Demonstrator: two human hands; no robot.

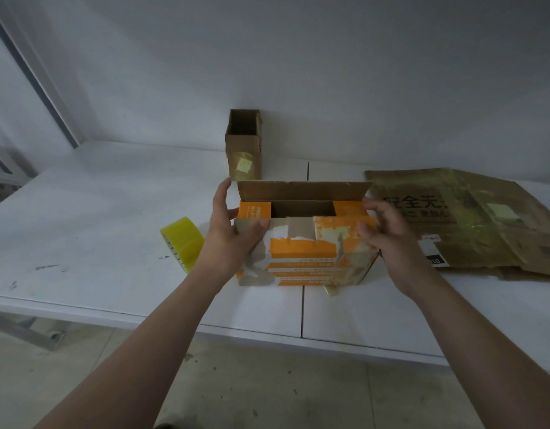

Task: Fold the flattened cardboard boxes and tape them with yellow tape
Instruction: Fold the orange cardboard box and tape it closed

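While the top is not yet closed, the worn orange-and-white cardboard box [304,258] is held at centre frame on the white table [81,243], w/ its long axis running left-right across the pic. The L hand [233,230] is wrapped round the box's left end, thumb pressed on the near flap, fingers along the side. The R hand [388,239] is curled over the upper right corner, so both hands are narrow and gripping cardboard. The two short end flaps are seen folded inward; the near flap is bent in over them. The plain brown rear flap [301,190] is left upright at the far edge.

The coming move is judged to turn on that rear flap: it has to be brought down toward the viewer before any taping. The roll of yellow tape [182,239] is stood on edge at left of centre, just beside the L wrist, so the L hand is the nearer one.

Contents: the box opening is dark and nothing is seen inside. At upper centre a small brown cardboard box [242,150] is stood upright and open-topped, interior shadowed, nothing visible in it. At right a flattened brown cardboard sheet [472,230] w/ black characters is laid flat, apart from the box.
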